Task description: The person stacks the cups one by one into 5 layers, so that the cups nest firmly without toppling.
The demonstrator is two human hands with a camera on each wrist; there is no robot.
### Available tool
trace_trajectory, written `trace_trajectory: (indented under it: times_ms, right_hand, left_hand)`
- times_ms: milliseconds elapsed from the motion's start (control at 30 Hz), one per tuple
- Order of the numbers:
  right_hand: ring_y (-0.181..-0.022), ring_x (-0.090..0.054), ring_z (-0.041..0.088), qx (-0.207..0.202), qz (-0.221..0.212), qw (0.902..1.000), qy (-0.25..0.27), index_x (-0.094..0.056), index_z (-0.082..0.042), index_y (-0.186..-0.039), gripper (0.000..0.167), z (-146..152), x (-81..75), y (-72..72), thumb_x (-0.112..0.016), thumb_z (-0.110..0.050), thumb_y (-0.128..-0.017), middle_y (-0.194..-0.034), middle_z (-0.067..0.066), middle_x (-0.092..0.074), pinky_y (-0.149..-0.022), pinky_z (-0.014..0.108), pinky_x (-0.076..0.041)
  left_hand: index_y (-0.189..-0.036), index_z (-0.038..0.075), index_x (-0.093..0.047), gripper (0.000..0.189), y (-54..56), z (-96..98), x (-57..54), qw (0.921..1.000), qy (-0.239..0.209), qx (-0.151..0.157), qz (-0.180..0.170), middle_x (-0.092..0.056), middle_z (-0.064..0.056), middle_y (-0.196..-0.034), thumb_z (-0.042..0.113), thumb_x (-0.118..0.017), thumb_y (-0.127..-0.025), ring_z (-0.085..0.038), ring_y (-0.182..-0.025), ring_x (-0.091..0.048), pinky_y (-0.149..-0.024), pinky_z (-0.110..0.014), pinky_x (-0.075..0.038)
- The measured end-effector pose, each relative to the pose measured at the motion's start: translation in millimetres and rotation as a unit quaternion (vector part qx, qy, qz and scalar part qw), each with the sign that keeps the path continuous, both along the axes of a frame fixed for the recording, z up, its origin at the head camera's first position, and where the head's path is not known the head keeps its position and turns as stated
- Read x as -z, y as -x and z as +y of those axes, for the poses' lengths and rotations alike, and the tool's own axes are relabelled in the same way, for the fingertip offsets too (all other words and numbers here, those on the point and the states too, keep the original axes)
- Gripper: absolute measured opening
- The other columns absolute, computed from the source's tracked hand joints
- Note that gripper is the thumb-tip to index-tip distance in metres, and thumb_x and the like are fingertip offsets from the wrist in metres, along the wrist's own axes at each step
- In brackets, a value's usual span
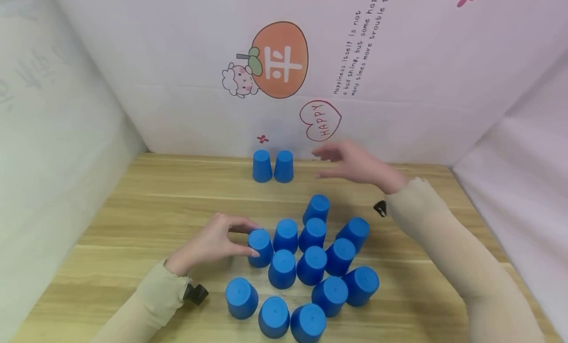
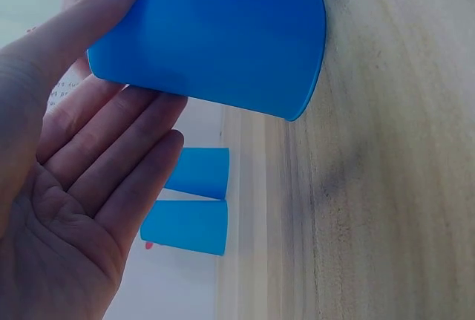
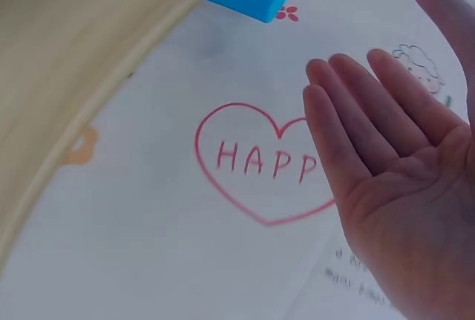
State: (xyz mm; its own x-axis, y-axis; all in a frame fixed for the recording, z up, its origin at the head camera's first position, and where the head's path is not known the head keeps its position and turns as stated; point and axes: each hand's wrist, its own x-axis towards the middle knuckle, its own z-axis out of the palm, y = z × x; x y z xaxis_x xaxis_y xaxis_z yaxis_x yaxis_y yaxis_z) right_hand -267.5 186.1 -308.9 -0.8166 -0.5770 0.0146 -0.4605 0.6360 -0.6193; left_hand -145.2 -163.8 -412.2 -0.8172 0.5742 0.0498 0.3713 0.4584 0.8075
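Note:
My left hand point(image 1: 216, 240) holds an upside-down blue plastic cup point(image 1: 260, 248) at the left edge of a cluster, thumb on the near side and fingers on the far side. In the left wrist view the thumb lies near the base of this cup point(image 2: 211, 41), and the fingertips meet its other side. My right hand point(image 1: 350, 161) hovers by the back wall with thumb and fingers spread and nothing between them. To its left, two more blue cups point(image 1: 284, 166) stand upside down side by side. The right wrist view shows the right palm point(image 3: 401, 216) with its fingers nearly straight.
Several upside-down blue cups point(image 1: 312, 265) crowd the wooden table point(image 1: 177, 200) beside the left hand. A further row of cups point(image 1: 274, 317) stands along the near side. A white printed backdrop point(image 1: 186, 106) rises behind the table, with pale side walls left and right.

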Motion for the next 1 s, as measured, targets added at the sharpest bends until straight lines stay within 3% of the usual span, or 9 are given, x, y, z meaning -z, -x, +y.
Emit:
trace_trajectory:
  times_ms: [233,400,633,1000]
  right_hand:
    - [-0.120,-0.063,0.030,0.019,-0.023,0.9982,-0.051,-0.067,-0.015,-0.133,0.064,49,19.2,-56.7,-0.083,-0.051,-0.083,-0.130,0.007,-0.067,-0.095,0.052,-0.053]
    - [-0.113,-0.067,0.028,0.016,-0.040,0.9984,-0.037,-0.070,-0.014,-0.129,0.059,74,44.1,-84.7,-0.086,-0.046,-0.081,-0.126,0.008,-0.069,-0.094,0.051,-0.054]
    - [-0.102,-0.069,0.020,0.015,-0.060,0.9981,0.007,-0.074,-0.009,-0.121,0.050,85,60.7,-99.7,-0.087,-0.037,-0.082,-0.118,0.003,-0.073,-0.088,0.051,-0.057]
    - [-0.101,-0.070,0.018,0.025,-0.061,0.9977,0.016,-0.075,-0.010,-0.121,0.049,87,64.2,-102.9,-0.087,-0.038,-0.082,-0.118,0.003,-0.073,-0.088,0.049,-0.057]
  left_hand:
    - [-0.119,0.023,-0.074,0.047,-0.9,-0.1,-1.5,1.0000,0.004,0.000,0.007,-0.072,0.015,-0.113,0.044,-0.088,-0.079,-0.006,-0.108,-0.066,-0.099,-0.041,-0.052]
    - [-0.119,0.020,-0.074,0.048,8.7,1.7,-7.2,0.9994,0.010,-0.012,0.030,-0.072,0.011,-0.114,0.043,-0.088,-0.080,-0.010,-0.109,-0.066,-0.100,-0.045,-0.051]
    - [-0.123,0.018,-0.072,0.051,45.3,11.7,-26.7,0.9977,-0.010,-0.046,0.049,-0.071,0.008,-0.117,0.043,-0.087,-0.081,-0.015,-0.112,-0.065,-0.100,-0.050,-0.050]
    - [-0.126,0.015,-0.069,0.051,121.4,59.2,-69.9,0.9914,-0.047,-0.071,0.100,-0.068,0.002,-0.122,0.042,-0.084,-0.085,-0.018,-0.115,-0.064,-0.099,-0.040,-0.052]
